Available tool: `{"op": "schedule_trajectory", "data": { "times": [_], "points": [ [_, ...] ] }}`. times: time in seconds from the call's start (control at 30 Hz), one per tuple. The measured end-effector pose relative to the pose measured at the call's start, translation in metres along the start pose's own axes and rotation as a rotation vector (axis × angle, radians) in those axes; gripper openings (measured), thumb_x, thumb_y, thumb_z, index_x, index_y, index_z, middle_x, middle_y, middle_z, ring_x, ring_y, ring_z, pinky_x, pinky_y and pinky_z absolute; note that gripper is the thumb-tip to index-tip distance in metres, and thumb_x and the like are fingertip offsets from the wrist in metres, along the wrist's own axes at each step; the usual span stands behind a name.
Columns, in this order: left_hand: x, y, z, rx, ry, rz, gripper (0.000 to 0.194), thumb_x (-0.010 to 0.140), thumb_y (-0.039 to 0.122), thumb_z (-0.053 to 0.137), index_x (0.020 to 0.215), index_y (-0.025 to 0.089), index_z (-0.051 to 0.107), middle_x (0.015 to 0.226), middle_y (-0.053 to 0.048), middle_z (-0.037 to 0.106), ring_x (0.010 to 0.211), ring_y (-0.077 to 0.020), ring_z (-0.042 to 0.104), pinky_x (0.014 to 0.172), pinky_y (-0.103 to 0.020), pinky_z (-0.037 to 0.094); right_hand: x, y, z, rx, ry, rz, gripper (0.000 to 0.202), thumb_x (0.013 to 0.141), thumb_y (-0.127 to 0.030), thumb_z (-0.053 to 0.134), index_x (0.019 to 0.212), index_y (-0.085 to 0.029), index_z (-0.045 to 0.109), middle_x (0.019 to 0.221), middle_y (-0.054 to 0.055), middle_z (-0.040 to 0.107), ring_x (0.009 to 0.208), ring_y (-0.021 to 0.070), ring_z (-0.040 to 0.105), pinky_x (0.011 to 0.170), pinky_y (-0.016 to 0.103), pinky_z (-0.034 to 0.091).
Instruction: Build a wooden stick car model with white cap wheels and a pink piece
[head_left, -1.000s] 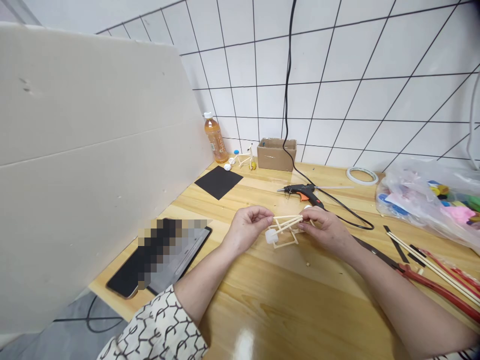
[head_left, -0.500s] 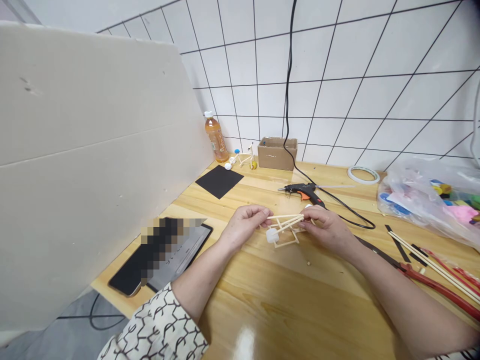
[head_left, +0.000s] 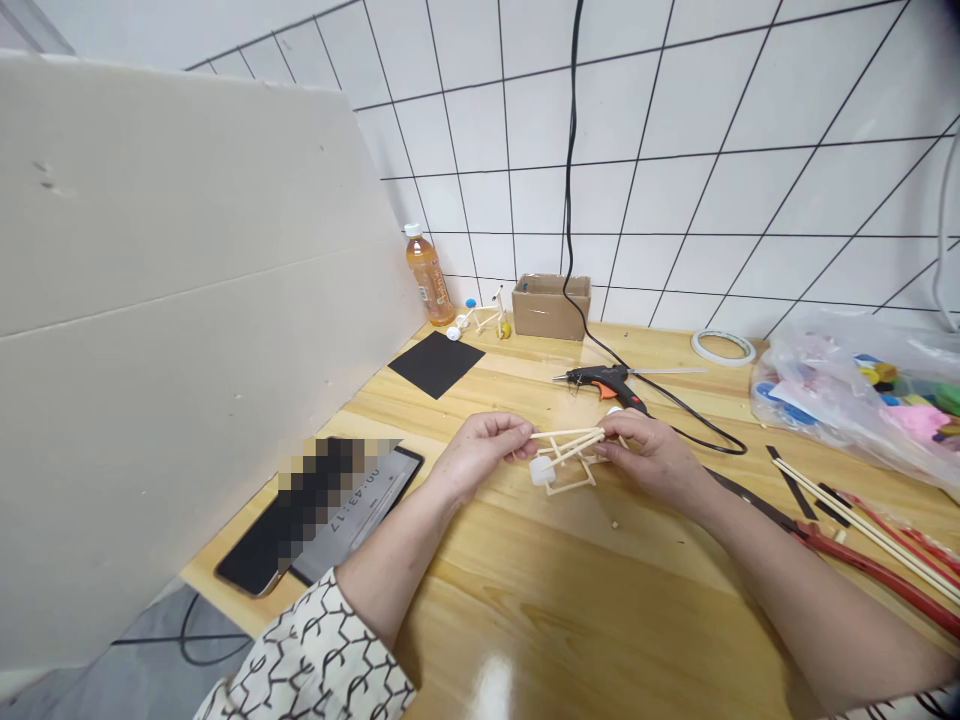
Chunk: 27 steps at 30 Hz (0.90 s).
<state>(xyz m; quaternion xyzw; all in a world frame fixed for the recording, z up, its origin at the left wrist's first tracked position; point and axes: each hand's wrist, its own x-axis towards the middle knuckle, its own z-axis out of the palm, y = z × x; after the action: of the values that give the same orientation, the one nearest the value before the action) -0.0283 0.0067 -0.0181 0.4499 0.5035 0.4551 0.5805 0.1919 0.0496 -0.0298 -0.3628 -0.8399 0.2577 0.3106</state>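
Between my hands is a small stick frame (head_left: 570,487) of pale wooden sticks, with a white bottle cap (head_left: 542,471) at its left end. My left hand (head_left: 495,440) pinches the left end of a wooden stick (head_left: 566,433) that runs along the top of the frame. At the right, my right hand (head_left: 641,450) has thumb and fingers closed on the frame where several sticks meet. Another white cap (head_left: 615,411) shows partly behind the right fingers. A black glue gun (head_left: 604,380) lies on the table just beyond.
Pliers with red handles (head_left: 840,550) and loose sticks (head_left: 870,525) lie at right, near a plastic bag of colourful pieces (head_left: 862,390). Behind are a tape roll (head_left: 723,347), cardboard box (head_left: 550,312), another stick model (head_left: 487,318), bottle (head_left: 429,280) and black sheet (head_left: 436,364). A phone (head_left: 259,560) lies left.
The view has shifted slightly. Both hands keep the same hold on the stick and frame, with no other visible change.
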Motion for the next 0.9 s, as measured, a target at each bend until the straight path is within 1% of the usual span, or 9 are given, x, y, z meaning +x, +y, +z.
{"op": "schedule_trajectory", "data": {
  "times": [0.17, 0.27, 0.33, 0.4, 0.47, 0.57, 0.7, 0.8, 0.9],
  "points": [
    [0.0, -0.002, -0.002, 0.011, -0.044, 0.018, 0.029, 0.065, 0.038, 0.071, 0.071, 0.01, 0.067, 0.064, -0.004, 0.065, 0.058, -0.0094, 0.052, 0.06, -0.022, 0.039, 0.0, 0.0, 0.001, -0.001, 0.002, -0.006, 0.011, 0.078, -0.021, 0.054, 0.072, -0.018, 0.062, 0.073, 0.004, 0.062, 0.07, 0.0154, 0.056, 0.066, 0.026, 0.044],
    [-0.001, 0.001, -0.006, 0.036, -0.064, 0.024, 0.029, 0.066, 0.036, 0.071, 0.08, 0.011, 0.067, 0.069, -0.004, 0.065, 0.063, -0.01, 0.054, 0.065, -0.023, 0.041, 0.0, 0.001, 0.0, 0.003, -0.002, -0.001, 0.012, 0.079, -0.022, 0.053, 0.072, -0.019, 0.062, 0.074, 0.004, 0.063, 0.071, 0.0159, 0.056, 0.066, 0.027, 0.044],
    [-0.002, 0.004, -0.009, 0.079, -0.099, 0.047, 0.038, 0.06, 0.03, 0.076, 0.092, 0.013, 0.065, 0.079, -0.004, 0.065, 0.073, -0.0123, 0.056, 0.071, -0.025, 0.042, 0.0, 0.001, -0.001, 0.01, -0.003, 0.001, 0.012, 0.079, -0.024, 0.053, 0.072, -0.02, 0.062, 0.075, 0.004, 0.063, 0.072, 0.0164, 0.057, 0.067, 0.028, 0.044],
    [-0.004, 0.008, -0.012, 0.195, -0.128, 0.098, 0.057, 0.049, 0.022, 0.082, 0.102, 0.016, 0.062, 0.091, -0.005, 0.065, 0.084, -0.0156, 0.056, 0.075, -0.027, 0.042, 0.0, 0.003, -0.001, 0.018, 0.001, 0.001, 0.011, 0.079, -0.024, 0.053, 0.072, -0.021, 0.062, 0.076, 0.004, 0.064, 0.073, 0.017, 0.057, 0.068, 0.029, 0.045],
    [-0.006, 0.011, -0.012, 0.351, -0.124, 0.163, 0.065, 0.043, 0.018, 0.084, 0.104, 0.017, 0.062, 0.097, -0.006, 0.064, 0.09, -0.018, 0.054, 0.079, -0.028, 0.04, 0.0, 0.004, -0.001, 0.023, 0.004, -0.003, 0.011, 0.079, -0.024, 0.053, 0.073, -0.021, 0.063, 0.077, 0.004, 0.065, 0.074, 0.0174, 0.057, 0.069, 0.03, 0.045],
    [-0.008, 0.013, -0.01, 0.502, -0.107, 0.264, 0.061, 0.043, 0.022, 0.085, 0.099, 0.017, 0.063, 0.099, -0.007, 0.063, 0.092, -0.0194, 0.053, 0.083, -0.03, 0.039, 0.0, 0.005, -0.001, 0.03, -0.003, -0.016, 0.012, 0.079, -0.023, 0.053, 0.074, -0.021, 0.064, 0.078, 0.004, 0.065, 0.075, 0.0174, 0.057, 0.071, 0.03, 0.044],
    [-0.007, 0.012, -0.007, 0.575, -0.112, 0.346, 0.051, 0.046, 0.028, 0.084, 0.092, 0.016, 0.066, 0.094, -0.006, 0.063, 0.089, -0.0196, 0.054, 0.081, -0.029, 0.04, 0.0, 0.004, -0.002, 0.038, -0.023, -0.014, 0.013, 0.08, -0.022, 0.052, 0.077, -0.021, 0.065, 0.078, 0.003, 0.066, 0.076, 0.0172, 0.058, 0.071, 0.029, 0.044],
    [-0.006, 0.012, -0.008, 0.56, -0.113, 0.339, 0.049, 0.046, 0.027, 0.084, 0.09, 0.016, 0.066, 0.091, -0.005, 0.063, 0.087, -0.019, 0.055, 0.081, -0.029, 0.04, 0.0, 0.005, -0.002, 0.057, -0.02, -0.009, 0.014, 0.08, -0.022, 0.051, 0.077, -0.021, 0.065, 0.079, 0.004, 0.065, 0.076, 0.0174, 0.058, 0.072, 0.029, 0.044],
    [-0.004, 0.01, -0.012, 0.447, -0.155, 0.264, 0.052, 0.044, 0.023, 0.085, 0.092, 0.016, 0.066, 0.093, -0.006, 0.065, 0.089, -0.0188, 0.055, 0.081, -0.028, 0.04, 0.001, 0.008, -0.003, 0.094, -0.009, 0.011, 0.015, 0.081, -0.025, 0.05, 0.077, -0.02, 0.064, 0.082, 0.004, 0.065, 0.079, 0.0181, 0.058, 0.074, 0.03, 0.044]
  ]
}}
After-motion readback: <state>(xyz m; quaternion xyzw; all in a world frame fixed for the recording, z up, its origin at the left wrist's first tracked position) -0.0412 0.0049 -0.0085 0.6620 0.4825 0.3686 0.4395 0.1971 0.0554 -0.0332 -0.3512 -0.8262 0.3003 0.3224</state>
